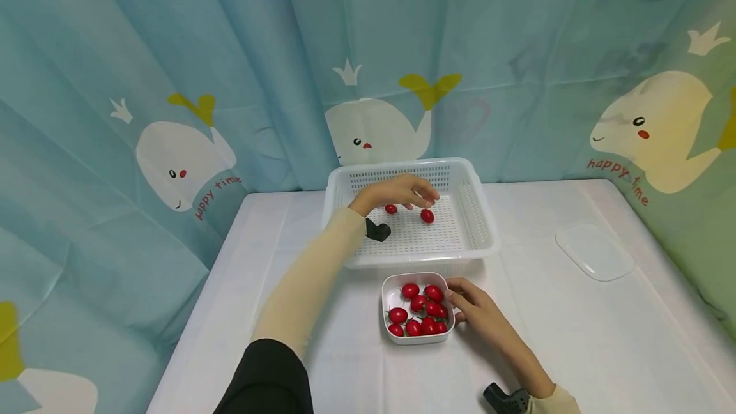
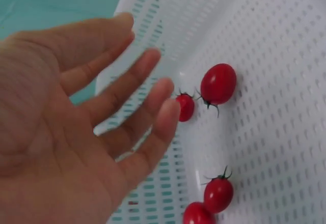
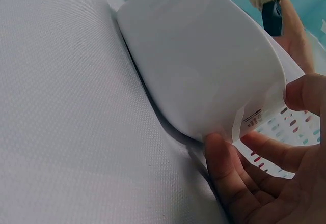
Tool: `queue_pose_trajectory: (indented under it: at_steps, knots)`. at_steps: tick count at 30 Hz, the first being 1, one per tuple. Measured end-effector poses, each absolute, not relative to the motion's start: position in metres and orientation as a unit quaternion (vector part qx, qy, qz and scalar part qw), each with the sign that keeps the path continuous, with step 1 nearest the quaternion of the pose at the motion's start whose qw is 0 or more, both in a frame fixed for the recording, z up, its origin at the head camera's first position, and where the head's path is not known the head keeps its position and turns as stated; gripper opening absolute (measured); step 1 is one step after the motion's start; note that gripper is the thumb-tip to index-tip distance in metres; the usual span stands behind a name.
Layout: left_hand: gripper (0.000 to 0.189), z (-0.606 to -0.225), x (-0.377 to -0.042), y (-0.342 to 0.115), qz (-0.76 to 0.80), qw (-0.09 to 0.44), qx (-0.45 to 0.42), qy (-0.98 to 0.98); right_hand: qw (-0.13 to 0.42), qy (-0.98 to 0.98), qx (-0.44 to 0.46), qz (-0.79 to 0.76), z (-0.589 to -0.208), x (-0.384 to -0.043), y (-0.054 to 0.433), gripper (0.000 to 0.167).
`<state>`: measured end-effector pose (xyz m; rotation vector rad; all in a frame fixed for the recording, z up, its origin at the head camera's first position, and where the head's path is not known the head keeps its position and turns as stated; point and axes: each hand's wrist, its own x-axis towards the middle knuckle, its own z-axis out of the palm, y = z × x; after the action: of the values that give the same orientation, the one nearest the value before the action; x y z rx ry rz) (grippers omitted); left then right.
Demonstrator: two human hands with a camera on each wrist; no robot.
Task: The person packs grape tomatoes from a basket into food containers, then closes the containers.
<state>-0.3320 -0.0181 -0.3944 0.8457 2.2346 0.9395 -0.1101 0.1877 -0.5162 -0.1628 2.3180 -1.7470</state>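
So my left hand (image 2: 122, 107) is over the basket (image 1: 425, 257) with the fingers spread and a bit bent, nothing in it. Four loose tomatoes (image 2: 218, 84) show just past my fingertips, down by the foot of the basket wall. My right hand (image 1: 474, 305) has the tub (image 1: 420, 340) by its right side, thumb up at the rim and fingers curled by the corner.

Tips for a grab like this: I'd go for one tomato at a time, thumb and two fingers round the middle, and a light squeeze, since they look like they'd roll or bruise. Wouldn't tug by the stems either. Keep the right hand firm but not tipping the tub, cos there's already a pile of tomatoes (image 1: 418, 303) in there.

Main obstacle: the basket's near wall stands between the loose ones and the tub, so lift high enough to clear it. The black wrist piece (image 1: 377, 231) on my left could catch the rim too. Clear lid (image 1: 595, 252) lies off to the right on the desk (image 1: 604, 337), well apart, and the curtain (image 1: 247, 50) hangs behind the basket.
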Motion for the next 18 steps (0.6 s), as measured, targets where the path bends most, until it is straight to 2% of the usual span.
queue_pose_trajectory:
  at_steps: [10,18]
  knots:
    - [0.036,-0.407,-0.334,-0.002,0.310,0.280,0.228,0.880,0.121,0.790,-0.058,-0.598,-0.517,-0.111,0.189,0.040]
    - [0.039,-0.415,-0.332,0.011,0.248,0.267,0.224,0.904,0.117,0.796,-0.051,-0.592,-0.519,-0.112,0.188,0.039]
